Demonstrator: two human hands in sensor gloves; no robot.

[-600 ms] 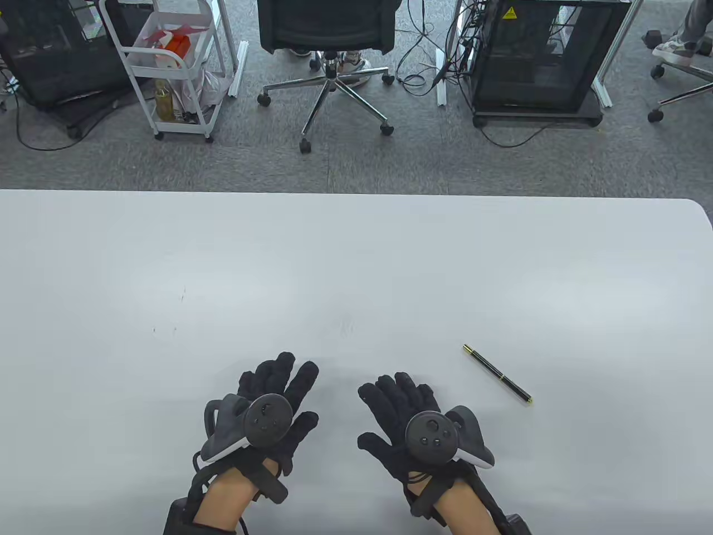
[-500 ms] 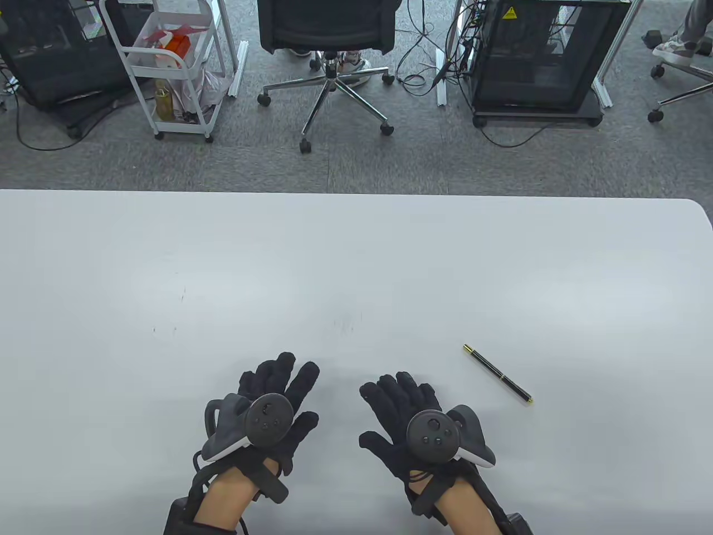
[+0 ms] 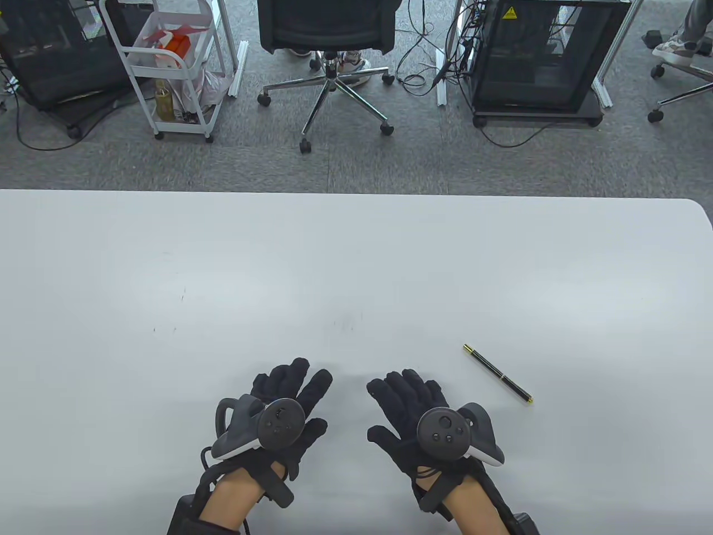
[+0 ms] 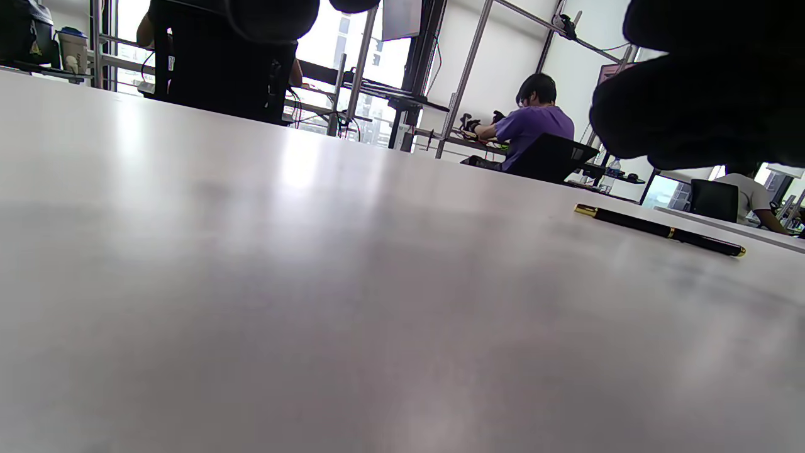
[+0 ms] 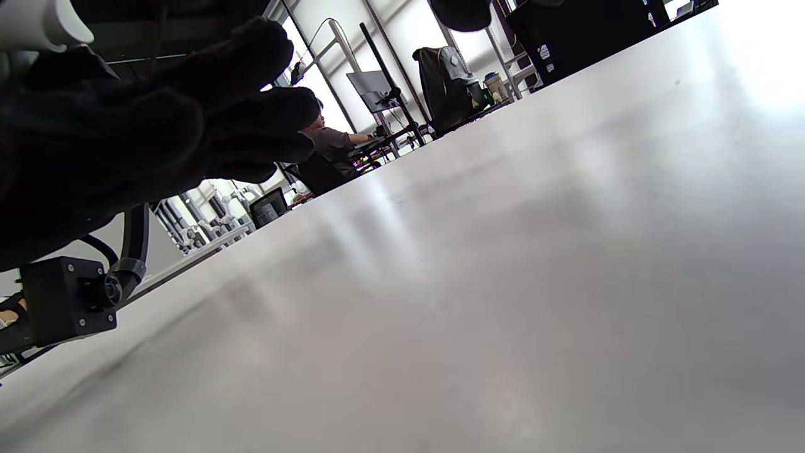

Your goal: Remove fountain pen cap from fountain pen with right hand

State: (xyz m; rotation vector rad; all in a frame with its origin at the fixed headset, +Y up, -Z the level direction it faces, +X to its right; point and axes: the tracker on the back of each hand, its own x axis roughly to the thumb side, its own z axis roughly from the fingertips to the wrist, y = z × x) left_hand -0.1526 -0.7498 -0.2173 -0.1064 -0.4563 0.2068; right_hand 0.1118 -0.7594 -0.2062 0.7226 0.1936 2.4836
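Observation:
A slim black fountain pen with gold trim lies capped on the white table, slanting from upper left to lower right. It also shows in the left wrist view. My right hand lies flat and open on the table, left of the pen and apart from it. My left hand lies flat and open beside it, further left. Both hands hold nothing. The left hand also shows at the left of the right wrist view.
The table's far edge runs across the view. Beyond it on the floor stand an office chair, a white trolley and a black cabinet.
Both hands have slid a little to the right and toward the near edge. The pen has not moved.

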